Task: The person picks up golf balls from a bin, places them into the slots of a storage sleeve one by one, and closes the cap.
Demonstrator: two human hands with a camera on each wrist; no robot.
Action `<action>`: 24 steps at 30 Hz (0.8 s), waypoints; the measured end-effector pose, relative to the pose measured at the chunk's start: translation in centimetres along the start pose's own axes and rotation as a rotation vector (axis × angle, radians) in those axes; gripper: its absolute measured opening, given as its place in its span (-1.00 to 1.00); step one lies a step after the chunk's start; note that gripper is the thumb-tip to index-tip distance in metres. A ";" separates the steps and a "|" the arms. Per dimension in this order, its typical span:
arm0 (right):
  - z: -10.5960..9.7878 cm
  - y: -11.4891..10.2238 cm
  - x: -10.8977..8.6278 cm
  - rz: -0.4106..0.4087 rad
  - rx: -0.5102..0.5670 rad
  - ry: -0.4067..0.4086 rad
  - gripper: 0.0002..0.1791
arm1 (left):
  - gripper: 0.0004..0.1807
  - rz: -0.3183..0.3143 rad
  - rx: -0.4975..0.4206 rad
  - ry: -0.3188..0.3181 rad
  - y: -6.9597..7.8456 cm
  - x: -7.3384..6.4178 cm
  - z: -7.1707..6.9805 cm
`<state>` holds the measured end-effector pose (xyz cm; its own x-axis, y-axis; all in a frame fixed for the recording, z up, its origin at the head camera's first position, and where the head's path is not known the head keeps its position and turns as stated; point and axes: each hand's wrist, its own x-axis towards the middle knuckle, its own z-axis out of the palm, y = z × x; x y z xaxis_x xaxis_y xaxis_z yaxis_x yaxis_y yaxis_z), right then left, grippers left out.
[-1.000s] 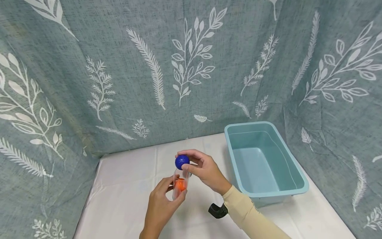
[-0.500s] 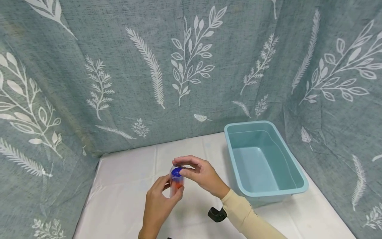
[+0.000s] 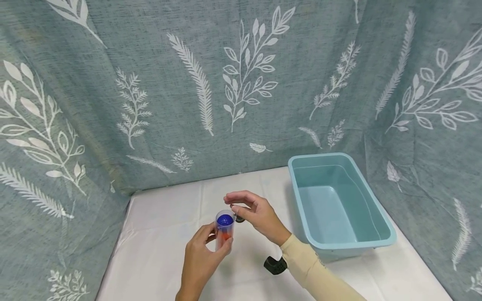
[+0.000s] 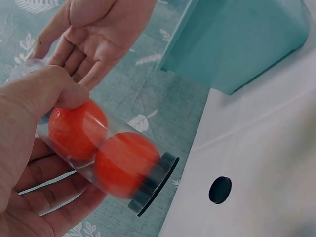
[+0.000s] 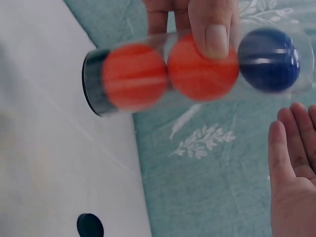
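Observation:
My left hand [image 3: 201,256] grips a clear plastic tube [image 3: 224,229], thumb on the near side and fingers behind. Inside it are two orange balls [image 4: 129,160], stacked above a black end cap [image 5: 97,83], and a shiny blue ball [image 5: 269,60] sits at the tube's mouth end. The head view has the tube upright, mouth up. Beside the mouth, my right hand [image 3: 260,215] holds nothing; its fingers are extended and slightly bent. A round black lid [image 4: 220,190] lies on the table, partly behind the right hand in the head view.
To the right stands a light blue plastic tub [image 3: 295,196] with nothing seen inside. A white cloth [image 3: 158,225] covers the table. Leaf-patterned green-grey curtains [image 3: 150,62] enclose its back and sides. A black device [image 3: 275,265] sits at the right wrist.
The right hand has lowered the blue ball into the tube, let go of it and drawn back to the right. The left hand keeps its grip on the tube.

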<state>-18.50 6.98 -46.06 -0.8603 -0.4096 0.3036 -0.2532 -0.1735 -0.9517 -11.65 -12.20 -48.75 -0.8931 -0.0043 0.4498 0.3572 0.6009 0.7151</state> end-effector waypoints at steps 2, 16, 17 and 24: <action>-0.1 0.5 0.3 -0.006 -0.015 0.022 -0.63 | -0.50 -0.018 0.005 -0.001 -0.2 -0.2 0.0; -1.4 5.1 2.5 0.116 -0.174 0.228 -0.60 | -0.55 -0.118 -0.040 0.028 -1.8 -1.6 1.0; -1.4 5.3 2.7 0.125 -0.184 0.242 -0.62 | -0.55 -0.125 -0.041 0.029 -1.9 -1.7 1.0; -1.7 8.4 3.5 0.143 -0.366 0.266 -0.60 | -0.54 -0.160 -0.064 0.019 -2.7 -2.3 1.7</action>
<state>-24.41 5.61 -53.10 -0.9693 -0.1544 0.1916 -0.2221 0.2140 -0.9512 -11.06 -12.45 -52.67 -0.9350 -0.1115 0.3368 0.2278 0.5391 0.8109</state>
